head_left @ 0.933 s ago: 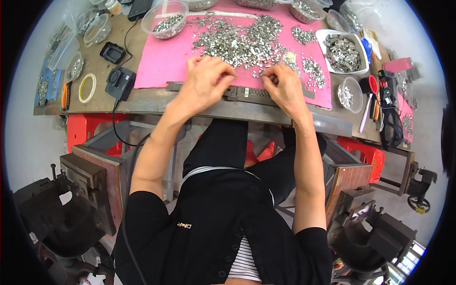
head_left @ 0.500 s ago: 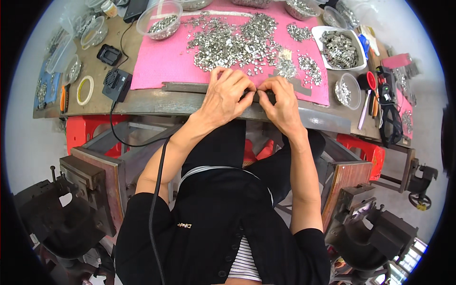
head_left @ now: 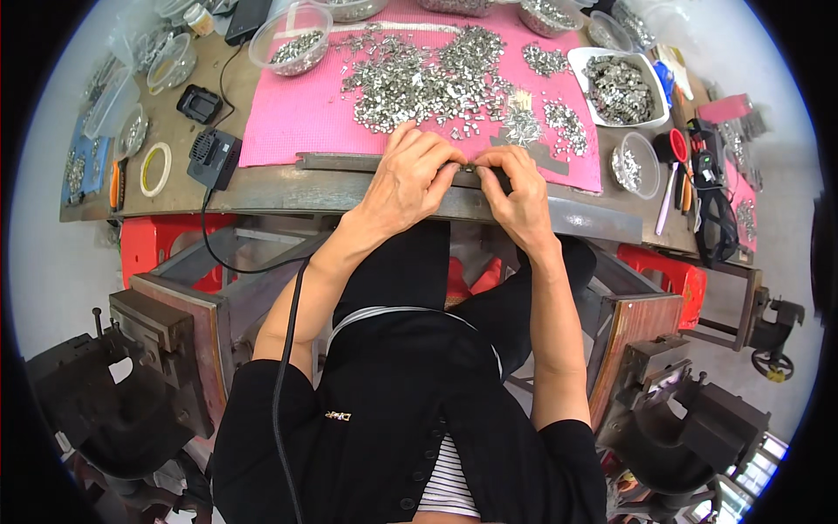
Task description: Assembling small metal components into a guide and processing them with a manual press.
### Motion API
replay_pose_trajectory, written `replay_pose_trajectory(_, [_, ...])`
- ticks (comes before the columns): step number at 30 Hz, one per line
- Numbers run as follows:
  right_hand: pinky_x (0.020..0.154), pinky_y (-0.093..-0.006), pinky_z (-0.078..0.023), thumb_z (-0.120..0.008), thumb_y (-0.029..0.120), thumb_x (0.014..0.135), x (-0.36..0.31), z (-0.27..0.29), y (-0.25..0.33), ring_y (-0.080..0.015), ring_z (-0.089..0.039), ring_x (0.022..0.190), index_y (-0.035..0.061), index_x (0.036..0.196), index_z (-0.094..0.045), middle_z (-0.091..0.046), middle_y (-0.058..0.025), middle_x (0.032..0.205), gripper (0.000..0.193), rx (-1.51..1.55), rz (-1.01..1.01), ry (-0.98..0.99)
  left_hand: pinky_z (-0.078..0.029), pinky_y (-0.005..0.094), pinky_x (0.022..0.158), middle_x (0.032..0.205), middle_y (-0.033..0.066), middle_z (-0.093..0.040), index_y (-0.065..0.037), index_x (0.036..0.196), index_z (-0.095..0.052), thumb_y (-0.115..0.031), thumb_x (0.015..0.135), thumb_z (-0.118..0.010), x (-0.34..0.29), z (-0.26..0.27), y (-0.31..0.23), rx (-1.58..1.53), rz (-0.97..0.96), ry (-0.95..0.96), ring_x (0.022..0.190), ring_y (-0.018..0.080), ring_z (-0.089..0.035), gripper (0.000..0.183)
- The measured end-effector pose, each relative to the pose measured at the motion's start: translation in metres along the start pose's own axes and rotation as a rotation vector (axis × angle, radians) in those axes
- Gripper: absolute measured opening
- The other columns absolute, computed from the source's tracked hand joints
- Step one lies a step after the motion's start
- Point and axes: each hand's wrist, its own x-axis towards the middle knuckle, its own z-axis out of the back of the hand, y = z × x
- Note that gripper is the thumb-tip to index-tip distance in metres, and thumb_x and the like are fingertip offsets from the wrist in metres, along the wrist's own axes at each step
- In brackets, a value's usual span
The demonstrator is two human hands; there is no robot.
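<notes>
Above the table's front edge, my left hand (head_left: 412,175) and my right hand (head_left: 516,194) meet with their fingertips pinched together. Between them is a tiny dark metal piece (head_left: 469,168), gripped from both sides and too small to make out fully. Just behind my hands lies a big heap of small silver metal parts (head_left: 428,79) on a pink mat (head_left: 284,118). A dark flat metal bar (head_left: 336,162) runs along the mat's front edge and passes behind my left hand. Thin silver pins (head_left: 524,125) lie in a small pile beyond my right hand.
A white tray (head_left: 579,63) of metal parts and a round clear tub (head_left: 648,166) stand at the right. To the left are a clear bowl (head_left: 255,52), a black charger (head_left: 215,157) and a tape roll (head_left: 155,168). A black cable (head_left: 284,375) hangs across my left arm.
The fingertips of both hands have shifted slightly, and the small metal piece between them now shows more. The rest of the table looks the same.
</notes>
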Motion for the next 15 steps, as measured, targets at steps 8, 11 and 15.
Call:
replay_pose_trajectory(8, [0.08,-0.0392,-0.046,-0.069,-0.001,0.086,-0.003,-0.001,-0.004,-0.0293,-0.063,0.089,0.0029,0.097,-0.067,-0.066,-0.0101,0.093,0.013,0.042,-0.1,-0.109,-0.034,0.0541,0.107,0.093,0.0022,-0.062,-0.011,0.096,-0.069,-0.015,0.086,-0.074,-0.002,-0.007,-0.009,0.127,-0.007,-0.005,0.094,0.0234,-0.059,0.012])
replay_pose_trajectory(11, [0.08,-0.0402,-0.047,-0.069,0.0,0.086,0.005,0.001,-0.001,-0.0292,-0.063,0.088,0.0037,0.097,-0.069,-0.065,-0.0099,0.092,0.011,0.04,-0.136,-0.084,-0.033,0.0547,0.107,0.093,0.002,-0.062,-0.011,0.095,-0.067,-0.014,0.085,-0.073,-0.002,-0.014,-0.015,0.182,0.027,-0.044,0.093,0.0239,-0.059,0.011])
replay_pose_trajectory(15, [0.08,-0.0412,-0.046,-0.068,0.003,0.087,0.02,-0.004,-0.01,-0.029,-0.062,0.087,0.0064,0.099,-0.072,-0.064,-0.0093,0.09,0.013,-0.004,-0.091,-0.051,-0.031,0.0572,0.109,0.094,0.004,-0.063,-0.01,0.098,-0.065,-0.013,0.086,-0.072,-0.003,-0.013,-0.019,0.139,0.1,-0.029,0.096,0.0236,-0.06,0.015])
